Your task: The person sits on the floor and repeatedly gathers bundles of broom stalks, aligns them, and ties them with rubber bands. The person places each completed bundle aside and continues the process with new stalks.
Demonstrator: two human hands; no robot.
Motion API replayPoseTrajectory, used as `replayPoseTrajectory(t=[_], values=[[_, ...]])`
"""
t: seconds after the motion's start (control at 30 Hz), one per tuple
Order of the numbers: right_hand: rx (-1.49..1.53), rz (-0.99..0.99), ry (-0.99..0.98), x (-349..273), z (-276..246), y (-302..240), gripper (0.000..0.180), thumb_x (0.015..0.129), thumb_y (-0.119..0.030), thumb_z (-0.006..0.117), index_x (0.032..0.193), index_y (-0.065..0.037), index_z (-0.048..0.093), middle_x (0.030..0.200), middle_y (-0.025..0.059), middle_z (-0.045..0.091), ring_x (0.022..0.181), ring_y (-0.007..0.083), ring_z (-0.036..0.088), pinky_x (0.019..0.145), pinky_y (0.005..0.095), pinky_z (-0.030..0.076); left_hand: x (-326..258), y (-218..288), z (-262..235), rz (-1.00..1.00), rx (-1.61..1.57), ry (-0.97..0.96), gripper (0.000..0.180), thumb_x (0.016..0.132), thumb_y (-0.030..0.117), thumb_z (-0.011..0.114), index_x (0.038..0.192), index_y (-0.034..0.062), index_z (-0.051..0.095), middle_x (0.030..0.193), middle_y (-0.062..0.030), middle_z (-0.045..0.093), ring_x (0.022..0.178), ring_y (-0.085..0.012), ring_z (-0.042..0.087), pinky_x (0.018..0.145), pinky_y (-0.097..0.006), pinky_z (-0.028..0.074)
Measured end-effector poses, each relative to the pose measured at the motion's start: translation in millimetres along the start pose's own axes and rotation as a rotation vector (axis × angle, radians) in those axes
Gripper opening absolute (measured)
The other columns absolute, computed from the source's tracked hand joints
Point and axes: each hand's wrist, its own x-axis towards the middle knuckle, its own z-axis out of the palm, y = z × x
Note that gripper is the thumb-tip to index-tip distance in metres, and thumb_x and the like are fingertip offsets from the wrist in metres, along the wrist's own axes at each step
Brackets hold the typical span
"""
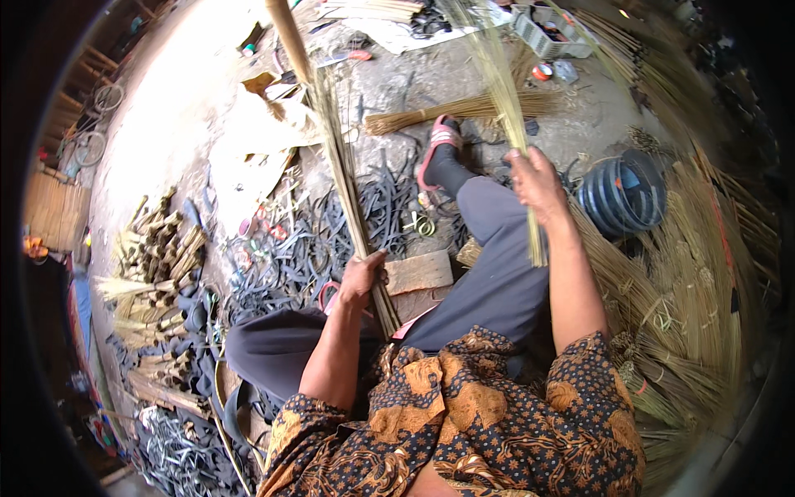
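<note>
My left hand [363, 277] is closed around a bundle of thin dry stalks [338, 157], whose lower ends reach down to my lap. At its far end the bundle meets a light wooden pole [288, 37]; whether the two are joined I cannot tell. Higher and to the right, my right hand [537, 184] grips a looser, greenish-yellow bunch of grass stalks [507, 91]. Its cut ends stick out below the fist over my right leg, and its feathery tips fan upward. The two bundles are apart. Beyond my left hand a flat wooden block [420, 272] lies between my legs.
Dark rubber-like strips [281, 269] cover the ground ahead. Short tied bundles [166, 257] are heaped at left. A tied stalk bundle [464, 112] lies beyond my foot. At right are a ribbed dark bucket [623, 192] and long grass piles [687, 282]; a grey crate [551, 35] stands far off.
</note>
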Motion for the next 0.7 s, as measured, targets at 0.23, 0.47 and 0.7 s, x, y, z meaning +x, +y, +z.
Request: replayPoseTrajectory(t=[0.23,0.47,0.7], values=[[-0.938,0.2,0.314,35.7,-138.1,166.5,0.041,0.104,-0.035,0.052,0.123,0.0,0.063,0.12,0.0309,0.067,0.113,0.0505,0.064,0.096,0.0548,0.05,-23.1,53.9,0.8,0.173,-0.072,-0.141,0.025,0.097,0.019,0.072,0.085,0.0121,0.051,0.067,0.0015,0.051,0.052,-0.0113,0.05,0.051,-0.029,0.044],[-1.079,0.554,0.014,6.0,-182.2,340.1,0.045,0.098,-0.036,0.057,0.126,-0.001,0.066,0.128,0.0336,0.063,0.121,0.049,0.062,0.1,0.0548,0.05,-77.7,146.6,-55.1,0.466,-0.148,0.166,0.024,0.095,0.026,0.074,0.094,0.0138,0.053,0.065,0.008,0.042,0.051,-0.0055,0.04,0.05,-0.023,0.039],[-1.003,0.302,0.316,3.6,-144.3,183.8,0.066,0.098,-0.053,0.058,0.122,0.008,0.065,0.125,0.0343,0.066,0.12,0.0463,0.064,0.101,0.0505,0.051,-115.7,158.0,-40.9,0.568,-0.001,0.041,0.036,0.093,0.026,0.075,0.116,0.0109,0.053,0.063,0.0042,0.043,0.045,-0.0075,0.044,0.04,-0.026,0.037]])
